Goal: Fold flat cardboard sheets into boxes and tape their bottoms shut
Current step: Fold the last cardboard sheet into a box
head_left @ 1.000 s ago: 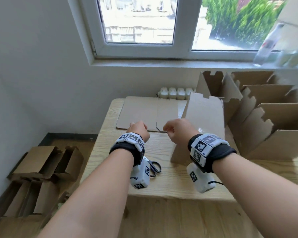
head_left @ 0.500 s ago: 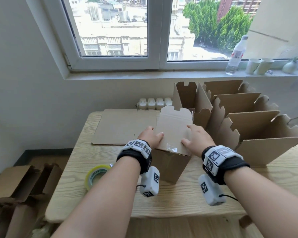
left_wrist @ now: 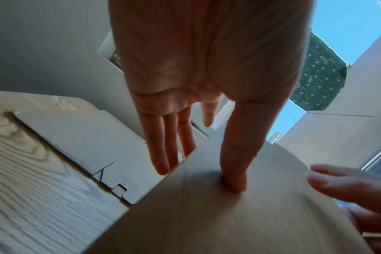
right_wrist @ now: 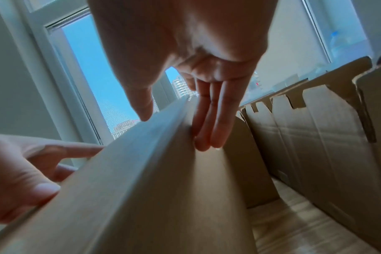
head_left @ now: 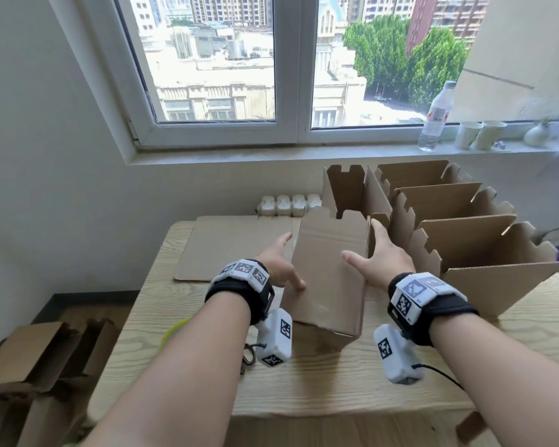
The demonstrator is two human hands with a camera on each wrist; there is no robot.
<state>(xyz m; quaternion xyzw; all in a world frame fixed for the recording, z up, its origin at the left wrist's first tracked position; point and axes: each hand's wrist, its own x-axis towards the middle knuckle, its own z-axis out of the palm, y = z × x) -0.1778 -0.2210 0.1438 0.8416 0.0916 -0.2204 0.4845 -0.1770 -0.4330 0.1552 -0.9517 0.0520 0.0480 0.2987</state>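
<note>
The folded box (head_left: 331, 272) stood on the desk (head_left: 336, 382) between both hands (fingers straight), left hand (head_left: 279, 264) and right hand (head_left: 380, 258) pressing its sides.

I see a plain brown box (head_left: 331, 275) on the pale table (head_left: 336, 382) with wavy wood grain. The wrist bands (head_left: 433, 308) are black, with white blocks carrying black square patterns.

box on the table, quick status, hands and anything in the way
Left hand and right hand open, flat fingers pressing either side of the box. Box tilted on the table. Finished boxes crowd its right.
</note>
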